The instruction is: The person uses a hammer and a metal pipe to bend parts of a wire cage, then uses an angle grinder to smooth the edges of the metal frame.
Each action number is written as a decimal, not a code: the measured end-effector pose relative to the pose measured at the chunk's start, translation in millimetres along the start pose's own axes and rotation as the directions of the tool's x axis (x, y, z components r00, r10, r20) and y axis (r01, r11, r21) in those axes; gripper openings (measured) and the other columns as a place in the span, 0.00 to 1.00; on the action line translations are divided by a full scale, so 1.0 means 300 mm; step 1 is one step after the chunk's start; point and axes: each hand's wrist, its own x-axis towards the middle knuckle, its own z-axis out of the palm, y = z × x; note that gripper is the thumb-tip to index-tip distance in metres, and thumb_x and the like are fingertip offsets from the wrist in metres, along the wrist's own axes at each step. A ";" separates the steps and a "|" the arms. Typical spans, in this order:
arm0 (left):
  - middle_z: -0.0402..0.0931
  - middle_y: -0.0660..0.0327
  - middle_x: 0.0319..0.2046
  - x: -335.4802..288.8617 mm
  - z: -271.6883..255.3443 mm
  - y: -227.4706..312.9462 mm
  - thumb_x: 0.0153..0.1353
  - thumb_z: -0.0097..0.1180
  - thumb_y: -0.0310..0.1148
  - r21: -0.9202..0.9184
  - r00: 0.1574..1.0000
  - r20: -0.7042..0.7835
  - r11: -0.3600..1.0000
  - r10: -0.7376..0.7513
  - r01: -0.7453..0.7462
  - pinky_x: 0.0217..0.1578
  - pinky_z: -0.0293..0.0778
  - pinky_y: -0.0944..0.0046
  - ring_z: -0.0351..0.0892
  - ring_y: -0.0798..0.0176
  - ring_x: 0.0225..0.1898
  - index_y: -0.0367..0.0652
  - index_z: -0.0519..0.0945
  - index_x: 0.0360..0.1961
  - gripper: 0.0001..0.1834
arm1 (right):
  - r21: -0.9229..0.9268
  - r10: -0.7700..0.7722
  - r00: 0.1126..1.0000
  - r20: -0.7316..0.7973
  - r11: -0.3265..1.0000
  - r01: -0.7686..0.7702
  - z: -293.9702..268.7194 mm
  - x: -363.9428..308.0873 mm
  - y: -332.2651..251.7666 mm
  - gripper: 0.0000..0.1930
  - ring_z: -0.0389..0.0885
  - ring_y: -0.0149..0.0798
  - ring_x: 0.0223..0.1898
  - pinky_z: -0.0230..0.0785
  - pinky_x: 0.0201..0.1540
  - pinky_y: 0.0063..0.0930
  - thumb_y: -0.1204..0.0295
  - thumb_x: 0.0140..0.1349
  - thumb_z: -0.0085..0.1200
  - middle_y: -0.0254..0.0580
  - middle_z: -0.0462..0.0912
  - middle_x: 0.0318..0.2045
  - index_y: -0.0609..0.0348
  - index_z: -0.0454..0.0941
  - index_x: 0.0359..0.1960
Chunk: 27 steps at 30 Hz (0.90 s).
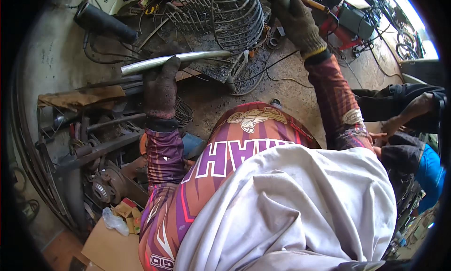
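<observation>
Cylinder of thick black material point(105, 24) slants at the upper left, with dark cables point(101, 59) near it. Just nearer the wearer, a long, shiny, silver-coloured bar point(199, 56), apparently metal, is held up crosswise, its right end narrower and a little higher than its left. The left hand point(162, 85), in a dark brown knit glove, is wrapped around the bar near its middle, thumb over it. The bar is likely stiff and hard to damage; whether it is hollow does not show, so it could be light or fairly weighty. Its smooth face may slide or twist against knit fabric, so a full wrap at mid-length should balance it best, better than a pinch at the narrow end. That end shows against the grimy, dark surface point(213, 72), which carries a cage of curved dark metal rods point(239, 19). Farther right, the right hand point(295, 24), in a brownish knit glove with a yellow-edged cuff, reaches the top edge; I cannot tell what it grips.
</observation>
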 end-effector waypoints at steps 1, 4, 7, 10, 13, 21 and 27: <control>0.81 0.54 0.43 0.011 -0.011 -0.024 0.65 0.60 0.29 -0.074 1.000 0.022 0.997 -0.002 0.004 0.53 0.79 0.56 0.82 0.56 0.47 0.32 0.79 0.51 0.16 | 0.074 0.189 0.982 0.003 0.979 -0.189 0.000 -0.052 0.009 0.23 0.84 0.38 0.39 0.75 0.43 0.34 0.54 0.67 0.59 0.46 0.84 0.40 0.59 0.76 0.55; 0.82 0.53 0.43 0.074 -0.026 -0.091 0.65 0.59 0.28 -0.566 0.990 0.115 0.814 -0.081 0.132 0.55 0.80 0.50 0.83 0.54 0.47 0.34 0.79 0.50 0.14 | 0.285 0.470 0.882 -0.006 0.847 -0.449 -0.017 -0.216 0.066 0.26 0.84 0.35 0.40 0.76 0.44 0.33 0.50 0.67 0.58 0.44 0.84 0.41 0.59 0.76 0.55; 0.82 0.53 0.42 0.099 -0.059 -0.110 0.65 0.59 0.29 -0.680 0.974 0.139 0.698 -0.179 0.225 0.54 0.81 0.47 0.84 0.53 0.46 0.34 0.80 0.50 0.14 | 0.438 0.613 0.790 0.027 0.703 -0.560 -0.033 -0.307 0.015 0.26 0.83 0.31 0.41 0.78 0.42 0.27 0.50 0.68 0.58 0.40 0.84 0.43 0.60 0.76 0.54; 0.83 0.53 0.42 0.114 -0.084 -0.128 0.66 0.60 0.31 -0.670 0.955 0.103 0.690 -0.277 0.272 0.52 0.82 0.49 0.84 0.53 0.46 0.34 0.80 0.49 0.14 | 0.571 0.679 0.732 0.061 0.578 -0.583 -0.045 -0.394 0.060 0.25 0.83 0.31 0.41 0.80 0.41 0.27 0.52 0.67 0.60 0.40 0.83 0.43 0.61 0.75 0.54; 0.83 0.53 0.42 0.114 -0.094 -0.148 0.66 0.61 0.33 -0.609 0.946 0.055 0.740 -0.320 0.285 0.48 0.84 0.54 0.84 0.54 0.46 0.35 0.80 0.50 0.16 | 0.622 0.726 0.678 0.116 0.479 -0.619 -0.070 -0.459 0.106 0.25 0.84 0.34 0.42 0.81 0.41 0.31 0.55 0.68 0.60 0.43 0.82 0.44 0.62 0.73 0.56; 0.81 0.58 0.43 0.002 0.125 0.062 0.62 0.67 0.37 -0.012 0.948 -0.311 0.997 -0.074 0.074 0.46 0.83 0.60 0.82 0.61 0.43 0.36 0.81 0.48 0.18 | 0.623 0.794 0.556 0.245 0.311 -0.718 -0.101 -0.572 0.226 0.21 0.83 0.35 0.37 0.82 0.38 0.32 0.63 0.69 0.58 0.43 0.82 0.42 0.62 0.70 0.56; 0.80 0.61 0.43 -0.032 0.206 0.044 0.58 0.71 0.32 0.036 0.907 -0.420 0.999 0.034 -0.021 0.42 0.82 0.64 0.81 0.64 0.42 0.36 0.82 0.50 0.20 | 0.618 0.772 0.561 0.300 0.291 -0.730 -0.086 -0.598 0.242 0.21 0.83 0.33 0.37 0.81 0.39 0.31 0.63 0.69 0.58 0.42 0.82 0.41 0.62 0.70 0.57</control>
